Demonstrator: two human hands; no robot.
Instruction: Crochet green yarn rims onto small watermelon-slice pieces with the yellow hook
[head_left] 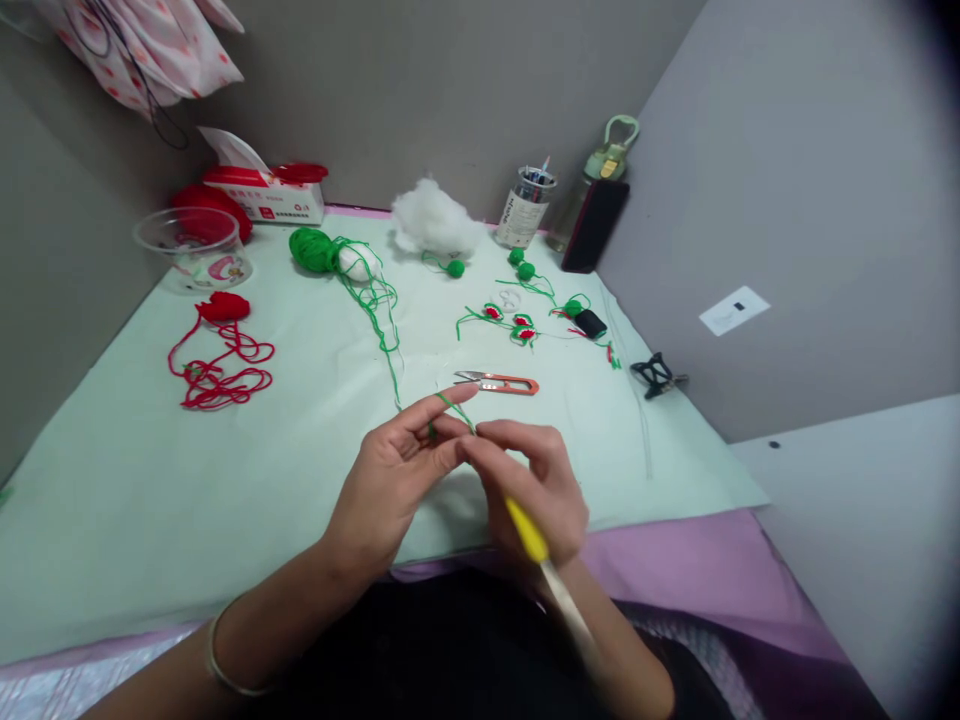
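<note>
My left hand [401,475] has green yarn [456,408] wrapped over its raised index finger, with thumb and middle finger pinched together. A crochet hook [529,530] with a yellow and whitish handle is gripped in my right hand [544,490]. Its tip meets the left fingertips, where the hands touch; any small piece of work there is hidden. From the left hand the yarn runs back to a green ball [313,250] beside a white ball [360,262]. Just beyond my fingers lie orange thread snips [510,384].
Red yarn [225,375] lies loose at left, near a clear tub [191,250] and tissue box [277,195]. White stuffing [435,220], a pen cup [525,210], a bottle [604,165] and a phone [596,228] stand behind. Small red-green crocheted pieces [523,330] lie right of centre.
</note>
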